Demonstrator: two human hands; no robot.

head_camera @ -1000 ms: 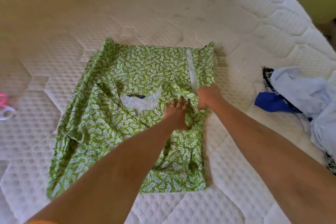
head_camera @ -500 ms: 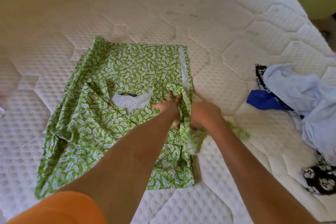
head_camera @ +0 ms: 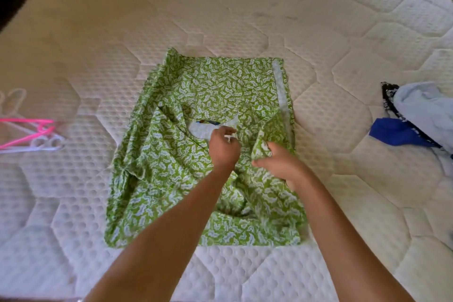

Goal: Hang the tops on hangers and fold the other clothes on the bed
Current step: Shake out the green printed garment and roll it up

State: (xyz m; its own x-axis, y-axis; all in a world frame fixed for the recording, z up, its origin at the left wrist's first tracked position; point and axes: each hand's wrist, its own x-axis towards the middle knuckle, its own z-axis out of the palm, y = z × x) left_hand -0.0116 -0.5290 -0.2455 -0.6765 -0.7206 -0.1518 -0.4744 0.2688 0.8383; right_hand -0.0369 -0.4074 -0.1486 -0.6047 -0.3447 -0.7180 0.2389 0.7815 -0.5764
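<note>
A green top with a white leaf print lies spread on the white quilted mattress, its neckline facing up near the middle. My left hand sits at the neckline with curled fingers pinching the fabric edge. Just to its right, my right hand grips a bunched fold of the same top, folded inward from the right side. Pink and white hangers lie at the left edge of the bed.
A pile of other clothes sits at the right: a pale blue garment, a dark blue piece and a black-and-white patterned one. A dark floor strip shows at the top left corner.
My right hand has carried the top's right side inward over the body, so the garment is narrower. My left hand moved from pressing flat to pinching at the neckline.
</note>
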